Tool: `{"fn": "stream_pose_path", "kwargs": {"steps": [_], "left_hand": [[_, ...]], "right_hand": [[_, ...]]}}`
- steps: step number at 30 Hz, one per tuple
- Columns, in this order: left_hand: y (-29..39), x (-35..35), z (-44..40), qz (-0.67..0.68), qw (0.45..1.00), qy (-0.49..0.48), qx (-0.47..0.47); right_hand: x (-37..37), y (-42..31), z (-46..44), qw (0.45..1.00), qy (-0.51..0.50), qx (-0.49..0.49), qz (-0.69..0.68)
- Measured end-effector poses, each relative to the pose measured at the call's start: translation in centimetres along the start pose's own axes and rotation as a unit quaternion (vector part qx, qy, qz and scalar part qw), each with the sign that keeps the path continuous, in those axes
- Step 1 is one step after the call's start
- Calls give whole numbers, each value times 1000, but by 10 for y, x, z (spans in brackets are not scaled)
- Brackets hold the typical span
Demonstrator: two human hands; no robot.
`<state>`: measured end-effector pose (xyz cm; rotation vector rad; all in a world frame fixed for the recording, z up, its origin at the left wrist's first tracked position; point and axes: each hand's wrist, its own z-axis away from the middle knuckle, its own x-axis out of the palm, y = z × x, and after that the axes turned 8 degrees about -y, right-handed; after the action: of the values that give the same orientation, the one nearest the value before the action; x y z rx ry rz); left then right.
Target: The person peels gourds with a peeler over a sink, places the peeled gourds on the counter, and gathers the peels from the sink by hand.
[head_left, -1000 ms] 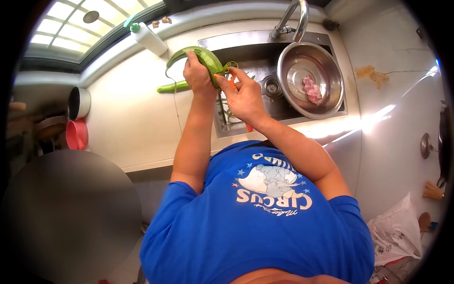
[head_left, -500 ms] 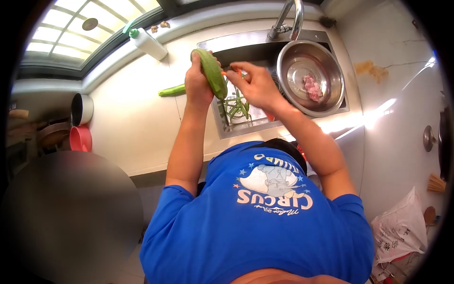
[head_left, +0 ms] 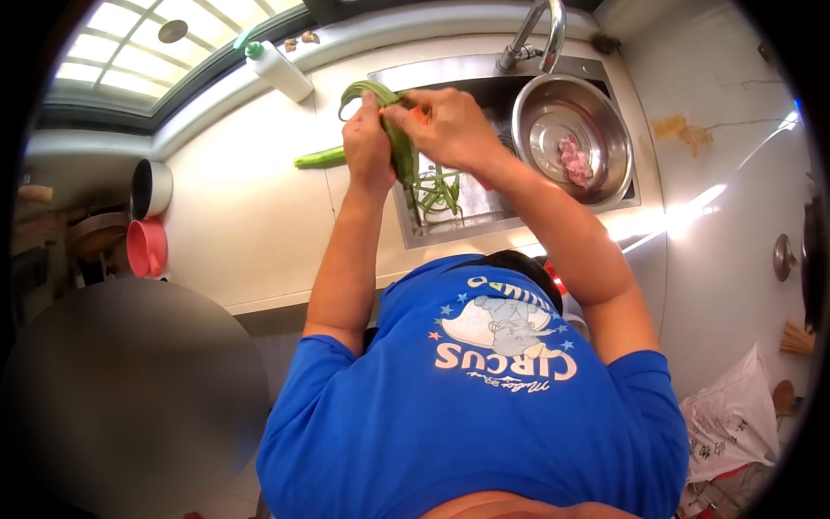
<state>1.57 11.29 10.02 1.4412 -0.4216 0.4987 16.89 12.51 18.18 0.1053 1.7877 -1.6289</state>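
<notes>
A long green gourd (head_left: 401,154) is held over the left side of the sink by my left hand (head_left: 370,149), fingers closed round it. At its upper end, a strip of peel (head_left: 353,92) curls out in a loop. My right hand (head_left: 454,128) is closed on a peeler (head_left: 420,114) against the gourd; only a bit of its orange-red part shows. Green peelings (head_left: 439,195) lie below in the sink (head_left: 458,232). On the counter, left of my left hand, rests another long, lighter green vegetable (head_left: 320,159).
A steel bowl (head_left: 616,160) with pink meat pieces (head_left: 575,161) sits at the sink's right, beneath the faucet (head_left: 553,43). A white pump bottle (head_left: 284,73) stands by the window. A pot (head_left: 152,189) and a pink container (head_left: 148,247) are at the counter's left end.
My right hand has moved up and left along the gourd. A strip of peel now loops at the gourd's top, and my left hand's grip sits slightly lower and further right.
</notes>
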Motion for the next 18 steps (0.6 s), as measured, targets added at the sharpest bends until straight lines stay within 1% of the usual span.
{"fn": "stream_pose_path", "kwargs": {"steps": [2,3,4,6,7,9,10,11,13,14,15,17,18], "left_hand": [[12,9,-6,11,996,86,12],[23,12,-9,-6,991,132,3],[26,6,-13,33,992,119,24],[37,-8,-27,113,989,79,56],[42,-8,-30,126,987,72,63],[50,-4,-36,156,983,57,80],[50,-4,-37,157,984,37,71],[49,-1,-34,136,988,44,62],[47,12,-20,94,993,55,35],[40,13,-16,82,996,34,34],[33,14,-14,76,997,20,23],[23,17,-8,64,998,-4,2],[22,20,-1,65,997,-23,-21]], "right_hand": [[17,5,17,1000,15,-23,1],[23,6,27,999,22,-35,5],[27,1,41,999,6,1,-35],[52,22,69,999,-17,-20,-29],[62,33,78,999,-30,-34,-26],[61,39,87,998,-22,-11,-53],[58,39,88,998,-18,3,-67],[53,39,86,998,-10,-2,-63],[21,16,70,998,9,-5,-59],[13,12,60,997,17,-5,-76],[5,7,50,996,33,-26,-78],[-12,-2,24,998,25,-37,-42],[-11,2,10,998,37,-36,-48]]}}
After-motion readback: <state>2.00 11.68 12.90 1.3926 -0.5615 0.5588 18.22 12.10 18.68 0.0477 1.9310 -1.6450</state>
